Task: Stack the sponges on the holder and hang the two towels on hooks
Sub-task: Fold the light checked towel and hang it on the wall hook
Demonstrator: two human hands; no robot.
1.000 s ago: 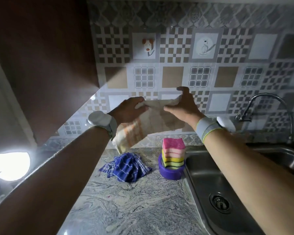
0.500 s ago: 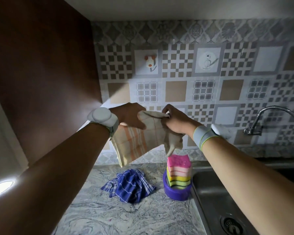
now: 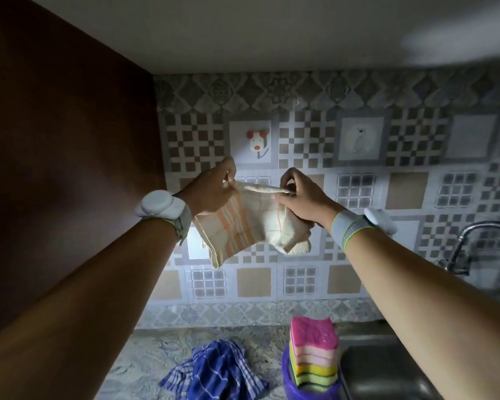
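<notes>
Head view, cream towel (image 3: pixel 243 223) with pale orange stripes, held up just below dog-shaped hook (image 3: pixel 256 143), left hand (image 3: pixel 212 192) pinching its top edge, right hand (image 3: pixel 300 197) gripping the other end, cloth bunched under it, blue checked towel (image 3: pixel 217 370) crumpled on counter (image 3: pixel 145 350), sponges (image 3: pixel 313 350) stacked in purple holder (image 3: pixel 289 385).

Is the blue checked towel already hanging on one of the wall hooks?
No, the blue checked towel lies crumpled on the counter, to the left of the stacked sponges.
</notes>
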